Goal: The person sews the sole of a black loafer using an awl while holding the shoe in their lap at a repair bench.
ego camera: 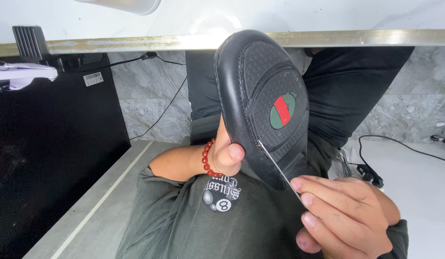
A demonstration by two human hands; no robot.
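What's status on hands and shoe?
Left hand grips black shoe, sole up. Right hand pinches thin needle, tip at sole edge. Nothing blocking.

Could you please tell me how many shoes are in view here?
1: a black shoe, sole up, held by the left hand, with the right hand holding a needle against its sole. Others may be hidden.

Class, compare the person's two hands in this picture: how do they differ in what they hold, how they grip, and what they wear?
The left hand grips the black shoe, thumb on its edge; the right hand pinches a thin metal needle between fingertips. The left wrist wears a red bead bracelet; the right shows none. Both are bare and work on the same sole.
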